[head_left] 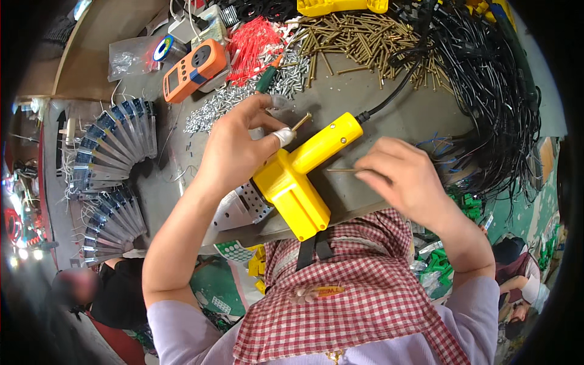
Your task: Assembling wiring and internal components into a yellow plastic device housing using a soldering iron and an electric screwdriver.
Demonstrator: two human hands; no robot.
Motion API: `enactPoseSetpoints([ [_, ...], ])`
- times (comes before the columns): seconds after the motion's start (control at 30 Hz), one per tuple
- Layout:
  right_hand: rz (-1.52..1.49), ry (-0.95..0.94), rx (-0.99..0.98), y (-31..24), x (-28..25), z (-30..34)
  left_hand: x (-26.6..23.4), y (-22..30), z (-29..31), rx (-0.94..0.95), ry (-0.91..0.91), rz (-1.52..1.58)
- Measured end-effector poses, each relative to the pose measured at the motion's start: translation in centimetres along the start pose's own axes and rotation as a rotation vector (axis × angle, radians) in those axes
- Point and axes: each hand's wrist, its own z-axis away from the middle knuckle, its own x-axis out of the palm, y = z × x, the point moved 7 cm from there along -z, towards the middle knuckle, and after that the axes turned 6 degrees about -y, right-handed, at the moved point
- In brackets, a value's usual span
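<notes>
Brass screw (pixel 302 121) in left fingers (pixel 250 108), tip apparently hidden.

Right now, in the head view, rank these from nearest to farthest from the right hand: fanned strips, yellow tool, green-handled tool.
1. Yellow tool: just left of the right hand.
2. Green-handled tool: beyond the left hand.
3. Fanned strips: far left.

Worn on the head, one wide fisheye camera looks steeply down from close above the left hand (pixel 234 143) and right hand (pixel 398 173), apron (pixel 340 310) near, worktop (pixel 395 125) far.
</notes>
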Motion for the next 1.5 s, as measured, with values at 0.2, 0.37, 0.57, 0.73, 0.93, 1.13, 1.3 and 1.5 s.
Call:
enactPoseSetpoints([
  [0.2, -0.153, 0.086, -0.092, -3.2, 1.9, -1.4, 1.4, -1.8, 1.7, -0.220, -0.081, 0.490],
  [0.37, -0.122, 0.031, -0.127, -3.8, 2.8, -2.5, 0.5, 1.5, 3.1, 0.237, 0.184, -0.117],
  [0.57, -0.034, 0.025, -0.296, -4.0, 3.3, -4.4, 1.2, 3.5, 2.7, 0.449, 0.292, -0.296],
  [0.73, -0.110, 0.006, -0.377, -6.0, 3.1, -3.0, 1.0, -0.3, 2.4, 0.282, 0.193, 0.136],
  [0.93, 0.981, 0.784, 0.325, 9.0, -19.9, 1.9, 1.9, 4.0, 2.7, 0.214, 0.180, -0.130],
  [1.13, 0.726, 0.342, 0.919, 20.9, -28.6, 8.8, 3.9, 4.4, 1.9, 0.203, -0.115, -0.157],
  [1.3, 0.348, 0.460, 0.841, 26.6, -30.0, 12.6, 3.9, 5.0, 1.7, 0.253, -0.154, -0.131],
  [1.5, 0.214, 0.743, 0.682, 17.1, -26.2, 8.3, 4.7, 4.8, 1.6, 0.216, -0.160, -0.170],
])
